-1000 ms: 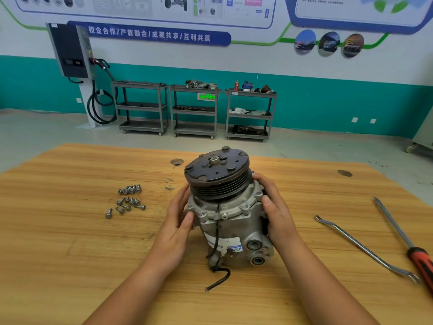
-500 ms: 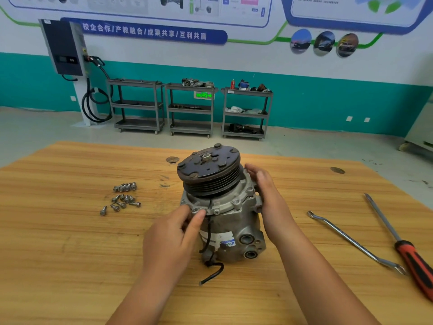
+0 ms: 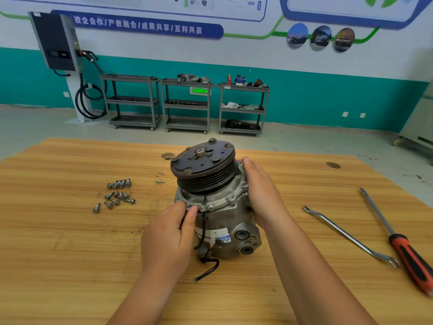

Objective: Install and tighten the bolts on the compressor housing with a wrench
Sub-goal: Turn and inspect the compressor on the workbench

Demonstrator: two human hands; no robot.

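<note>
The grey compressor [image 3: 230, 221] stands tilted on the wooden table [image 3: 70, 242], its dark pulley [image 3: 203, 164] facing up and away. My right hand [image 3: 260, 191] wraps round the housing's right side at the flange. My left hand [image 3: 171, 233] is at the front flange, thumb and forefinger pinching its rim beside a bolt hole; whether a bolt sits between the fingertips is hidden. Several loose bolts [image 3: 117, 194] lie to the left. A double-ended wrench [image 3: 349, 235] lies to the right.
A red-handled screwdriver [image 3: 398, 240] lies beside the wrench near the table's right edge. A black cable [image 3: 207, 268] trails from the compressor toward me. Three grey shelf carts [image 3: 187, 104] and a wall charger [image 3: 56, 41] stand across the floor.
My left hand left the compressor's left side and came to the front flange, where its fingers now pinch. The compressor tipped slightly back and left. My right hand kept its hold.
</note>
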